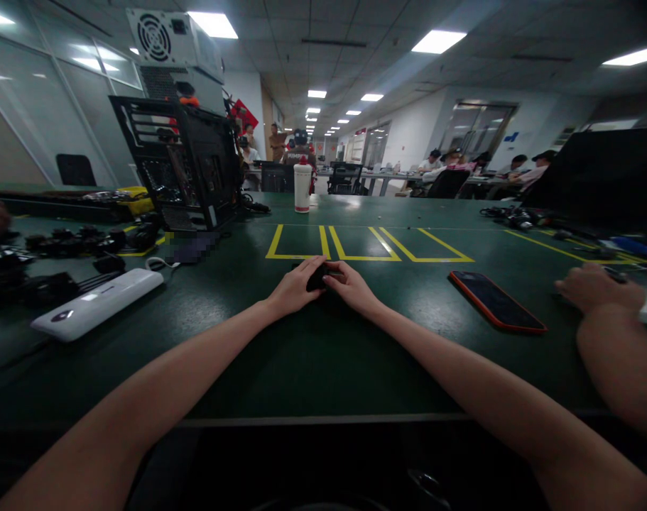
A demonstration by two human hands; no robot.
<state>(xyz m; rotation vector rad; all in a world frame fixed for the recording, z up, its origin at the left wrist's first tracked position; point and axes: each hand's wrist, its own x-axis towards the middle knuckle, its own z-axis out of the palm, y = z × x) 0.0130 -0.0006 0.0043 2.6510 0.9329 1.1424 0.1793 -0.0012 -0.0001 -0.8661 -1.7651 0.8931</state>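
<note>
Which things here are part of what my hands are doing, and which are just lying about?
In the job: small dark object, held between left hand and right hand.

Lying about, it seems: orange-edged phone, white power strip, white bottle, black computer case.

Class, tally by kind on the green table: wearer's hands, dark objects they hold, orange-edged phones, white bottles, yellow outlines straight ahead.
Left hand and right hand: 2
Dark object: 1
Phone: 1
Bottle: 1
Yellow outlines: 3
Total: 8

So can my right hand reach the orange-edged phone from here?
Probably yes: nothing visible stands between your right hand and the phone, and another person's hand is beyond it. Yours seems busy with a small dark object, though.
</note>
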